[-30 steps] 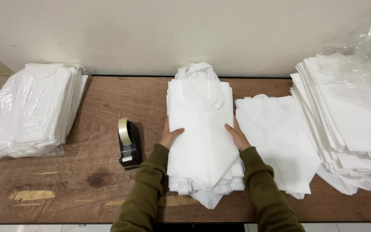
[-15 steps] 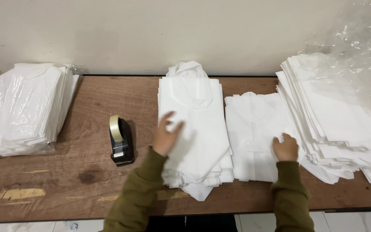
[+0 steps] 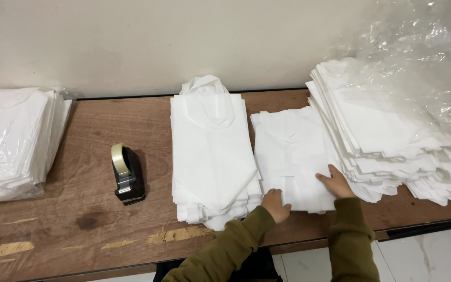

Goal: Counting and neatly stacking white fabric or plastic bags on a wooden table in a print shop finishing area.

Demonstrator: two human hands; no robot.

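A stack of folded white fabric bags lies in the middle of the brown wooden table. To its right lies a smaller flat pile of white bags. My left hand rests on that pile's near left corner, fingers curled on its edge. My right hand presses flat on the pile's near right side, next to a big slanted stack of white bags. Both sleeves are olive green. Whether either hand grips a sheet is unclear.
A black tape dispenser with a pale roll stands left of the middle stack. Plastic-wrapped white bags lie at the far left. Crinkled clear plastic film covers the right stack's back. A pale wall runs behind the table.
Both hands left the sides of the middle stack and moved right onto the smaller pile. The view shifted right as well.
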